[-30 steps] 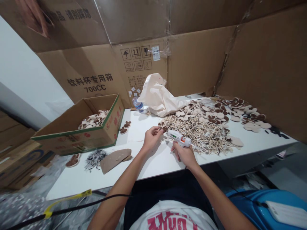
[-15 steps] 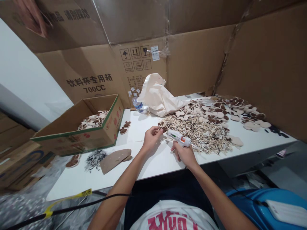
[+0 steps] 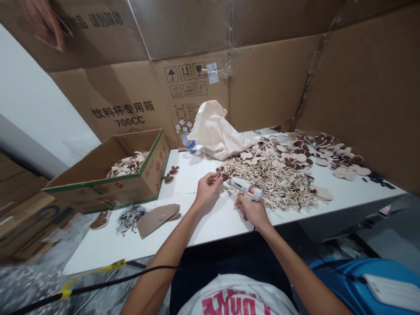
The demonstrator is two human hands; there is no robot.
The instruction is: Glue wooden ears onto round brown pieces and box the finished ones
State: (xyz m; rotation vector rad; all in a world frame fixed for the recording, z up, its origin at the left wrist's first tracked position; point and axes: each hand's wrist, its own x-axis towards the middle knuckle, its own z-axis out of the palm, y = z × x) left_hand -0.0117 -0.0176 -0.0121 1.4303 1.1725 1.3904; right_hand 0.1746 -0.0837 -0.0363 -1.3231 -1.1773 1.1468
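Observation:
Between the fingertips of my left hand [image 3: 207,188] is a brown felt piece with rounded ears [image 3: 223,174], raised over the table's middle. My right hand [image 3: 252,209] is wrapped round a white glue gun [image 3: 244,187], its nozzle pointing left at the felt piece, a small distance from it. Close behind both hands spreads a heap of cream cords [image 3: 278,183]. Beyond the cords lie many cream and brown felt pieces [image 3: 288,153]. Part of the held piece is covered by my fingers.
On the left stands a cardboard box [image 3: 108,192] with felt pieces in it. Near it lie dark scraps [image 3: 131,218] and brown card [image 3: 157,218]. A white cloth bag [image 3: 213,131] and a plastic bottle [image 3: 188,143] are at the back. Someone's hand [image 3: 46,22] shows top left.
The glue gun has shifted slightly to the right, its nozzle drawing a little away from the felt piece. My left hand stays in place.

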